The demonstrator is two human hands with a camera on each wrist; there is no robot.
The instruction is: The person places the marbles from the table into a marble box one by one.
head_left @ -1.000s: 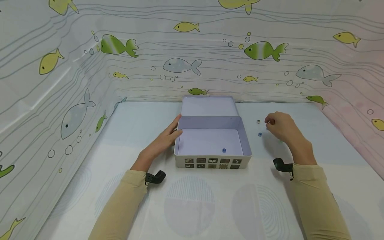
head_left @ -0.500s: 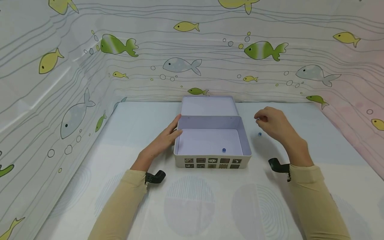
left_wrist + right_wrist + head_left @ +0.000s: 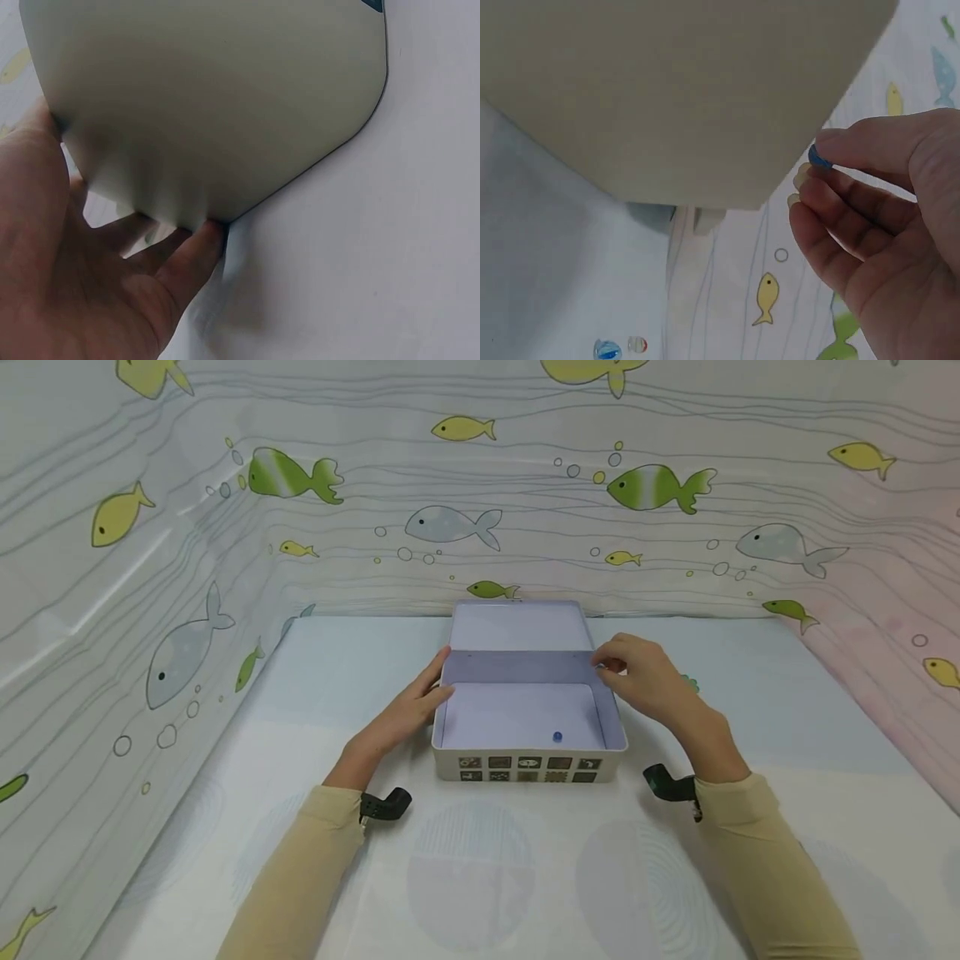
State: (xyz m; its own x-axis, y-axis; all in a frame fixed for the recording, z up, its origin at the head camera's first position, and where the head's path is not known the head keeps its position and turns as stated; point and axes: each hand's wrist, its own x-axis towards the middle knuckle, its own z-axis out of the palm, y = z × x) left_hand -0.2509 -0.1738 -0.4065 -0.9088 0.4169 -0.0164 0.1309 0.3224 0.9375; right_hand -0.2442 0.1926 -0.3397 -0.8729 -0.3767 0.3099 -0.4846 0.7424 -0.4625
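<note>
A pale box (image 3: 525, 763) with small dark pictures on its front stands with its lid (image 3: 522, 627) raised. My left hand (image 3: 405, 714) holds its left side, thumb over the rim; in the left wrist view, the fingers (image 3: 195, 262) lie against the outer wall near the back corner. A blue marble (image 3: 557, 737) sits on the box floor near the front. My right hand (image 3: 641, 677) is at the back right corner of the box. Between thumb and fingertips it pinches a small blue marble (image 3: 820, 157), mostly covered by the fingers.
In the right wrist view, a blue-swirled glass marble (image 3: 607, 349) and a smaller clear one with coloured streaks (image 3: 637, 344) lie on the table beside the box. A green scalloped item (image 3: 691, 682) shows partly behind the right wrist. A fish-patterned sheet (image 3: 360, 585) rises behind the table.
My right hand has moved left from the table at the right to the back right corner of the box. The left hand, the box and the marble inside have stayed put.
</note>
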